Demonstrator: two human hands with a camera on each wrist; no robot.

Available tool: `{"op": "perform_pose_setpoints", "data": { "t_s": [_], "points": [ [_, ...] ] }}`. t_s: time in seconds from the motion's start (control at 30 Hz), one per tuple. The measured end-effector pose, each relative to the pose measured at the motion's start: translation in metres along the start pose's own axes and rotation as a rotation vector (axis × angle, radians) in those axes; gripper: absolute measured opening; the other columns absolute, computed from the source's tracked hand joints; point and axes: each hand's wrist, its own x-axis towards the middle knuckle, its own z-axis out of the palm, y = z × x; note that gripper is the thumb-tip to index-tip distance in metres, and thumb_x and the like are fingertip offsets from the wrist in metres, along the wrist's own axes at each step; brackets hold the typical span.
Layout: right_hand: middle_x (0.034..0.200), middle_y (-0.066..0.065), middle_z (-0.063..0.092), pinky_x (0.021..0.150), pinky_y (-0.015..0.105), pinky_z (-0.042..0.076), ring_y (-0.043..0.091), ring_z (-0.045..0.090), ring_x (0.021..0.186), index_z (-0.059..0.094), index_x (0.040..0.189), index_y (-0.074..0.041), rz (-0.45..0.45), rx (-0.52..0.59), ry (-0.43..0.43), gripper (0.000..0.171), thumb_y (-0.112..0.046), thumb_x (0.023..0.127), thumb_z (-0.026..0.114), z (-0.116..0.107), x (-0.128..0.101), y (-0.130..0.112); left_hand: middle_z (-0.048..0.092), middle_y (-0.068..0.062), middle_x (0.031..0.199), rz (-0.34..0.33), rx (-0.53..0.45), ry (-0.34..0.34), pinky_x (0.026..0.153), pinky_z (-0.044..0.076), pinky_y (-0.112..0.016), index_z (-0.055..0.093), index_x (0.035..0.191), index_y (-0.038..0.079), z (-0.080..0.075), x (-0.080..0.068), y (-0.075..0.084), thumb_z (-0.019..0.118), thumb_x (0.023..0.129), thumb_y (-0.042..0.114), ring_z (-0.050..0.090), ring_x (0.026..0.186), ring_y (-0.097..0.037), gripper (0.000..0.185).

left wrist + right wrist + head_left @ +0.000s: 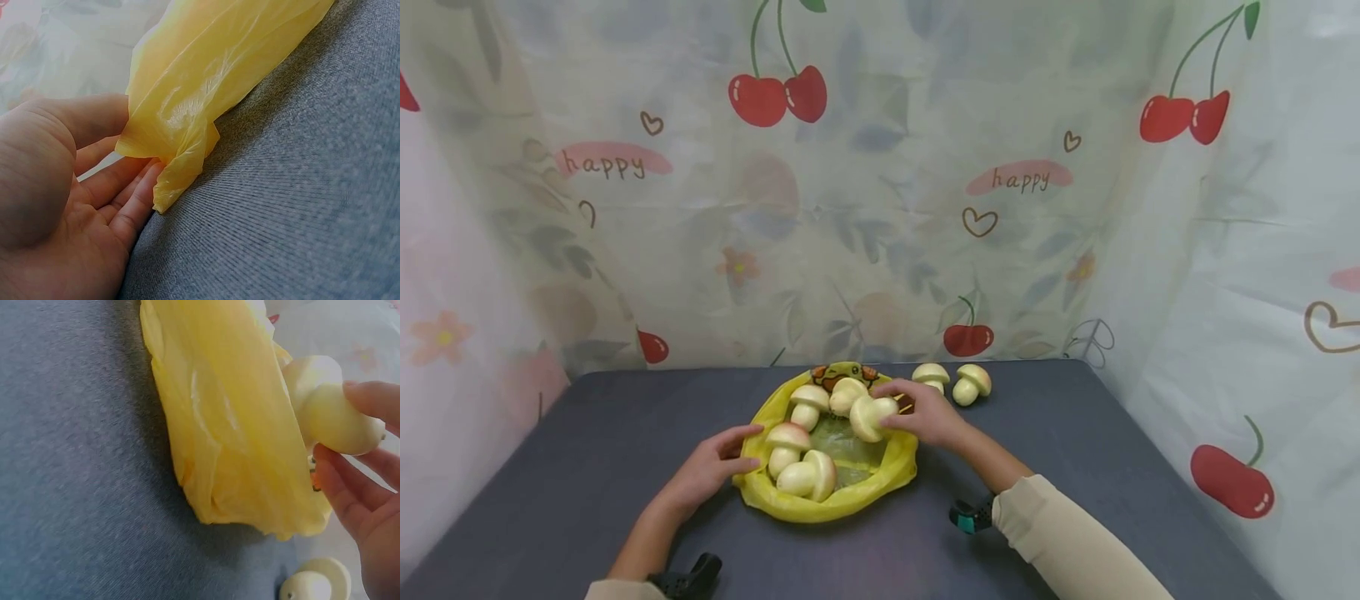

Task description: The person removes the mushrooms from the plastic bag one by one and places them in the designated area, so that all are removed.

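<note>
A yellow plastic bag (820, 510) lies with its mouth spread open and rim turned down. Inside it sit several pale toy mushrooms, among them one (808, 477) at the front and one (809, 404) at the back left. My right hand (928, 412) pinches another mushroom (871, 418) by its stem over the bag's right side; the right wrist view shows thumb and fingers around this mushroom (347, 422). At the bag's left rim, my left hand (715, 467) holds the edge (150, 134) between thumb and fingers; the thumb's tip is hidden behind the plastic.
Two more mushrooms stand outside the bag at the back right, one upright (930, 375) and one tilted (972, 385). They rest on a dark grey tabletop (602, 450). A printed curtain (880, 208) hangs behind and along both sides.
</note>
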Motion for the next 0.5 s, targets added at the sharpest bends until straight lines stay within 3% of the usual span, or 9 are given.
{"op": "perform_pose_setpoints", "data": {
  "t_s": [0.13, 0.3, 0.5],
  "points": [
    [0.117, 0.017, 0.063, 0.082, 0.046, 0.051, 0.034, 0.064, 0.097, 0.063, 0.12, 0.001, 0.025, 0.036, 0.08, 0.039, -0.007, 0.085, 0.076, -0.002, -0.009, 0.004, 0.038, -0.021, 0.149, -0.006, -0.001, 0.004, 0.103, 0.035, -0.053, 0.048, 0.143, 0.005, 0.001, 0.0, 0.0, 0.07, 0.091, 0.025, 0.035, 0.135, -0.038, 0.06],
    [0.113, 0.012, 0.063, 0.081, 0.039, 0.052, 0.028, 0.064, 0.096, 0.063, 0.118, -0.002, 0.09, 0.042, 0.154, 0.038, -0.013, 0.085, 0.077, -0.007, -0.022, 0.01, 0.039, -0.021, 0.149, -0.002, 0.004, 0.001, 0.102, 0.035, -0.053, 0.048, 0.143, 0.005, 0.002, 0.001, -0.001, 0.07, 0.091, 0.025, 0.035, 0.135, -0.038, 0.06],
    [0.112, 0.016, 0.061, 0.077, 0.037, 0.052, 0.027, 0.064, 0.089, 0.061, 0.117, 0.001, 0.075, 0.085, 0.207, 0.037, -0.009, 0.085, 0.076, -0.014, -0.033, 0.018, 0.039, -0.021, 0.149, 0.005, 0.006, 0.002, 0.102, 0.035, -0.053, 0.048, 0.143, 0.004, 0.001, 0.001, 0.0, 0.07, 0.091, 0.024, 0.034, 0.136, -0.038, 0.059]
  ]
}}
